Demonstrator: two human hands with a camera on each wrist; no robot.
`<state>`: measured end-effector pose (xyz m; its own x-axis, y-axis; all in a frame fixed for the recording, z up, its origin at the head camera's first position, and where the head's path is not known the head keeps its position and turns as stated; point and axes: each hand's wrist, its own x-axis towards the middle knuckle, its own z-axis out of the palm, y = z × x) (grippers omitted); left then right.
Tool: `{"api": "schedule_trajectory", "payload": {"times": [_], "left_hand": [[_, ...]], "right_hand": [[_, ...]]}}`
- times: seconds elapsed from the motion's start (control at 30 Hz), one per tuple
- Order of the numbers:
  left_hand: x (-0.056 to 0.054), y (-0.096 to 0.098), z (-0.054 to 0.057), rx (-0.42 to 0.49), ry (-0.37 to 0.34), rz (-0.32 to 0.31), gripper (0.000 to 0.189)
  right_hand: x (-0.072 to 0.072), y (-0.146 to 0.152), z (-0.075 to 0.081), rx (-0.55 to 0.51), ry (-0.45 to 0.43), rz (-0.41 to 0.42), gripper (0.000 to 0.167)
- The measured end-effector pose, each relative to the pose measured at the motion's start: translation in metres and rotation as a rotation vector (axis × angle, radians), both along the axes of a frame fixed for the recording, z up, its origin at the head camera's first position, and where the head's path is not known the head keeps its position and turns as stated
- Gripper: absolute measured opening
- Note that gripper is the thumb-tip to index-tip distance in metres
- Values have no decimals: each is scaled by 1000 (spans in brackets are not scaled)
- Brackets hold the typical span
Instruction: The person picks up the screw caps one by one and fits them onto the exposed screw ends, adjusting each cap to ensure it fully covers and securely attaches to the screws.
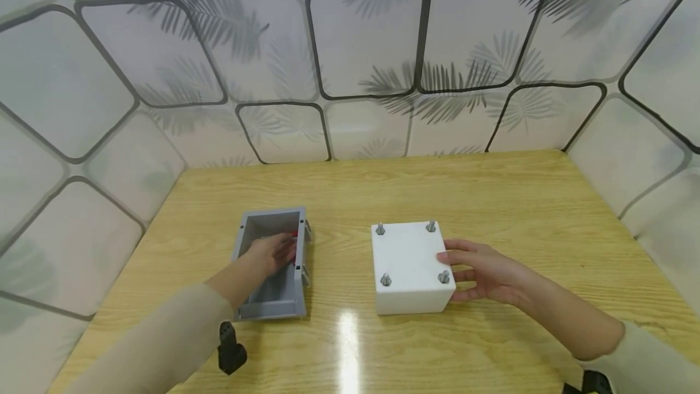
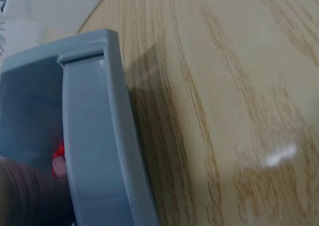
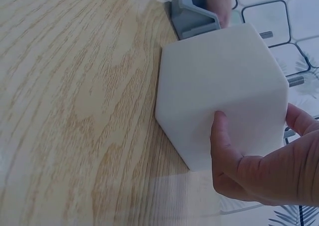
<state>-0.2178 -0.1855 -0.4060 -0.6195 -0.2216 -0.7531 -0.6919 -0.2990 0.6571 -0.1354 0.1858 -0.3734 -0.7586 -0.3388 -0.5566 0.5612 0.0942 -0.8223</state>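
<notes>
My left hand (image 1: 271, 252) reaches down into a grey plastic bin (image 1: 270, 309). Its fingers are at a small red item (image 1: 294, 234) along the bin's right wall; most of that item is hidden, so I cannot tell whether they grip it. In the left wrist view a fingertip overlaps the red item (image 2: 60, 150) inside the bin wall (image 2: 94, 136). My right hand (image 1: 494, 272) rests against the right side of a white block (image 1: 410, 257), fingers spread and fairly straight. Metal bolts (image 1: 431, 227) stick up at the block's top corners. The right wrist view shows fingertips on the block's side (image 3: 219, 86).
Both the bin and the block stand on a wood-grain table (image 1: 339, 199), with a gap between them. A patterned wall covering (image 1: 366, 41) encloses the back and sides. Black devices sit at both wrists, the left one (image 1: 231, 348) showing beside the sleeve.
</notes>
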Motion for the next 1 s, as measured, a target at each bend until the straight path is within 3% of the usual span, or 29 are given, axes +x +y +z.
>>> {"api": "schedule_trajectory", "payload": {"times": [0.2, 0.57, 0.83, 1.0], "left_hand": [[-3, -4, -5, -61, -13, 2, 38], [-11, -1, -16, -126, 89, -9, 41], [-14, 0, -20, -157, 54, 25, 33], [-13, 2, -17, -183, 51, 12, 34]], "right_hand": [[-1, -1, -1, -5, -4, 9, 72], [-2, 1, -1, -8, 12, 22, 73], [-2, 1, 0, -11, 22, 37, 73], [-1, 1, -1, -12, 21, 32, 71]]}}
